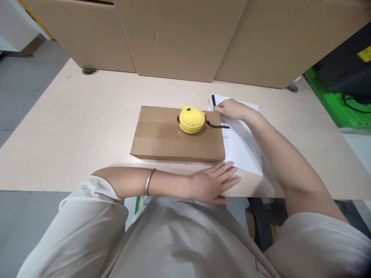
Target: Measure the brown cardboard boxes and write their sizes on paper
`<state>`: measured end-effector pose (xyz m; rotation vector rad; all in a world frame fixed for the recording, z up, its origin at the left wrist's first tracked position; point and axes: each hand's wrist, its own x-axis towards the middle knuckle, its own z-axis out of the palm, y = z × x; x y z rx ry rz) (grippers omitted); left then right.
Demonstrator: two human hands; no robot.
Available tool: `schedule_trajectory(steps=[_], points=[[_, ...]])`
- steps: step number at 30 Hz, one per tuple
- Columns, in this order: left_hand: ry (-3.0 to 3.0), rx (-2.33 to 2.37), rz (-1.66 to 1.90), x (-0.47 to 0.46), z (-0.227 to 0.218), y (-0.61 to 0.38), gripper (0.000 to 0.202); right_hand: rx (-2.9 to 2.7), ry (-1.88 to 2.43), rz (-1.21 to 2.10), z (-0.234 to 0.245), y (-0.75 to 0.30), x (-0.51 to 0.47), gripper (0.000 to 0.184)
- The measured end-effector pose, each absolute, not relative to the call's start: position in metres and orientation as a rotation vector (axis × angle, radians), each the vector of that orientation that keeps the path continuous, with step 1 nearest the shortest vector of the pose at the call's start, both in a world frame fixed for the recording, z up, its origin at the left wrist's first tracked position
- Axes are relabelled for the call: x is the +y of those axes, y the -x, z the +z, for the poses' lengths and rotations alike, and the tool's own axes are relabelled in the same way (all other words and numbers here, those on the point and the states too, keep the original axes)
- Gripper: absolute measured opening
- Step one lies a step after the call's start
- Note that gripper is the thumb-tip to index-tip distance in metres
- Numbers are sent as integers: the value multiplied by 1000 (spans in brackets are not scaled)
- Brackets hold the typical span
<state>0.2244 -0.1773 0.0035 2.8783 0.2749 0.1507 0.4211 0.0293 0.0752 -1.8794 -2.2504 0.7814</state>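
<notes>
A flat brown cardboard box lies on the table, and a yellow tape measure with a black wrist strap rests on its top. Partly under the box's right end is a sheet of white paper. My right hand is over the upper part of the paper, its fingers closed on a black pen; the pen's lower part is hidden. My left hand lies flat at the table's front edge, fingers spread, just in front of the box and by the paper's lower corner. It holds nothing.
Large cardboard boxes stand in a row along the back of the table. Cable holes sit near the rear corners. At the right are a black object and a green surface. A dark chair armrest shows below the table edge.
</notes>
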Motion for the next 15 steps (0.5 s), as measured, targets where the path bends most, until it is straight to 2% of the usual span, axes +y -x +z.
schedule_trajectory(steps=[5,10,15], points=[[-2939,308,142,-173,11,-233,79,-1579,1592,1122,88,-461,16,34],[-2887,460,-10,-179,13,-243,90,-1352,1378,1278,73,-481,-13,56],[-2817,516,-65,-183,17,-248,97,-1378,1418,1379,43,-469,-40,47]])
